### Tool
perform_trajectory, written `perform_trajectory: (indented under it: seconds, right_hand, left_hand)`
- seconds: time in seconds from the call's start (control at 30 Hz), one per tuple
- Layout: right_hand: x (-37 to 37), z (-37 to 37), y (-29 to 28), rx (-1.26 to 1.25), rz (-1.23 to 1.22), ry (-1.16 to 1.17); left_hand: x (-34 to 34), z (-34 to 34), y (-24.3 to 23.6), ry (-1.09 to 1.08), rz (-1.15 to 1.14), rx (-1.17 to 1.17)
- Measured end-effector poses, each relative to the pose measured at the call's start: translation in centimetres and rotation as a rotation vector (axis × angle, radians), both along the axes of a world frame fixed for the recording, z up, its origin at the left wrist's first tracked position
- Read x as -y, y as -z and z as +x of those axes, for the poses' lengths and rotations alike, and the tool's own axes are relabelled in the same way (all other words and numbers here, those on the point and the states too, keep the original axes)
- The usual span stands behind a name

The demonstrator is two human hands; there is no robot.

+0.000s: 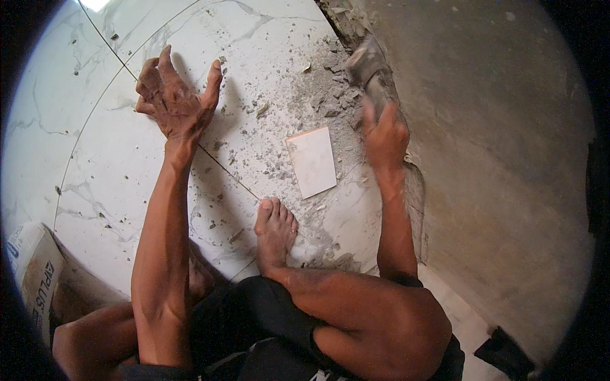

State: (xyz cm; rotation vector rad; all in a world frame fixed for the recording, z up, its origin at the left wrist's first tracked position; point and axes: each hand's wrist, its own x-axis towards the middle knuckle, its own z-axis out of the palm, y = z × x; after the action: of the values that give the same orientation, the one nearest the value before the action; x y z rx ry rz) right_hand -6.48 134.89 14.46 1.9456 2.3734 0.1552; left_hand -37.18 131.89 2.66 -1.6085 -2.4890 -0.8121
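My right hand [386, 136] is closed around the handle of a short, hammer-like tool [367, 61]. Its blocky grey head is smeared by motion, so its exact kind is unclear. The tool is at the foot of the wall, by broken mortar [340, 95]. To the left, my left hand [175, 101] hangs over the tiled floor, fingers spread and partly curled, with nothing in it; its shadow falls beside it. Between the two hands, nearer the right one, a small cut piece of white tile [312, 162] with an orange-brown edge lies flat on the floor.
A bare grey cement wall [489, 140] borders the right side. Grey crumbs and dust lie scattered over the marble-patterned floor tiles [95, 184]. My bare foot [276, 232] rests just below the tile piece. A printed, dirty white sack or box [38, 273] stands at lower left.
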Motion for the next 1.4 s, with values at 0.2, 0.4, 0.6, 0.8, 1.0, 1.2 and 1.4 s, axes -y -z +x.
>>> perform_trajectory:
  seconds: [0.2, 0.4, 0.6, 0.8, 1.0, 1.2, 1.4]
  right_hand:
    - [2.0, -1.2, 0.4, -0.186, 0.160, -0.168]
    - [-0.5, 1.8, 1.0, 0.077, 0.096, -0.027]
    - [3.1, -0.2, 0.4, -0.160, 0.151, -0.265]
    - [0.4, 4.0, 1.2, -0.031, 0.044, -0.012]
    - [3.7, 2.0, 0.2, -0.159, 0.098, -0.321]
    - [2.0, 4.9, 1.4, -0.031, 0.024, 0.062]
    - [3.4, 6.7, 0.9, -0.099, 0.022, -0.241]
  left_hand:
    - [0.1, 0.2, -0.2, -0.010, -0.037, -0.021]
    - [-0.1, 0.0, 0.1, -0.001, -0.005, -0.033]
    - [0.2, -0.1, 0.3, -0.003, 0.009, -0.040]
    - [-0.1, 0.1, 0.3, 0.014, 0.019, -0.024]
    - [0.2, -0.1, 0.4, -0.017, -0.008, -0.034]
    - [-0.1, 0.1, 0.5, -0.009, -0.005, -0.037]
    - [0.0, 0.2, 0.3, -0.013, -0.014, -0.023]
